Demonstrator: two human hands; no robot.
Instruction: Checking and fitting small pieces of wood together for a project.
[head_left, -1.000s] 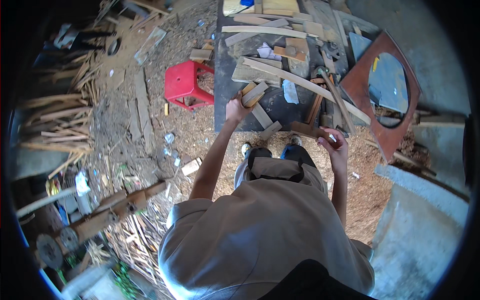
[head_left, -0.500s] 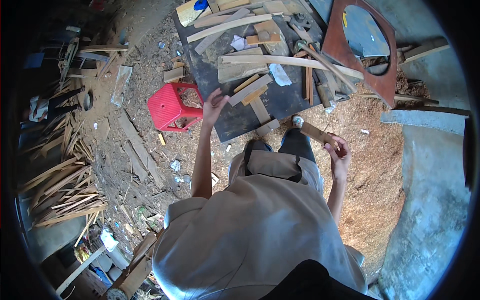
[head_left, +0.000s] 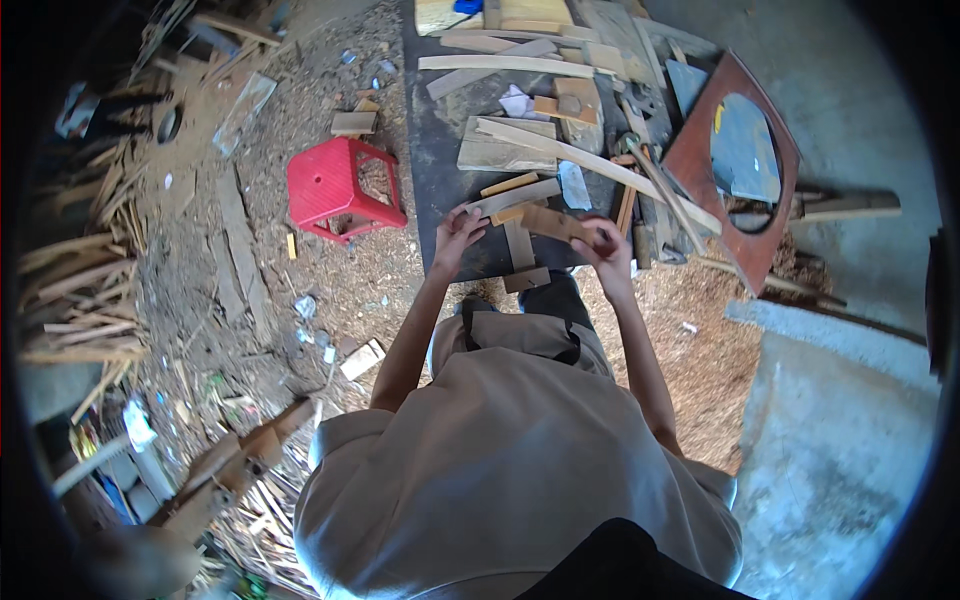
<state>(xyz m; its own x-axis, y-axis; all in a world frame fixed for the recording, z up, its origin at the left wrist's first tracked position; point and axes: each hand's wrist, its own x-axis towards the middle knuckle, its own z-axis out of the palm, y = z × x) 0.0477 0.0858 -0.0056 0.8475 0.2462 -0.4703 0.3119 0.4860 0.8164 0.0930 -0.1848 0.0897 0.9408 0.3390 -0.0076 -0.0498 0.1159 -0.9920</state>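
My right hand (head_left: pixel 606 252) is closed on one end of a short brown wood block (head_left: pixel 553 224), held above the near part of the dark worktable (head_left: pixel 437 150). My left hand (head_left: pixel 458 240) has its fingers apart, at the left end of a greyish wood strip (head_left: pixel 520 196); whether the fingertips touch it I cannot tell. Under that strip lie a thin yellowish wood piece (head_left: pixel 510 184) and another yellowish piece, partly hidden by the held block. A wood piece (head_left: pixel 519 246) runs from there toward me, ending at a small block (head_left: pixel 527 280) by the table's near edge.
A red plastic stool (head_left: pixel 335 182) stands left of the table. Long wood strips (head_left: pixel 600 160) and a hammer-like tool lie on the table. A reddish board with an oval hole (head_left: pixel 690 150) leans at the right. Scrap wood (head_left: pixel 90 290) is heaped at far left; another person (head_left: pixel 85 110) is there.
My right hand has brought the wood block from beside the table to above it, leftward and up. My left hand stays near the strip's end. The whole view has shifted.
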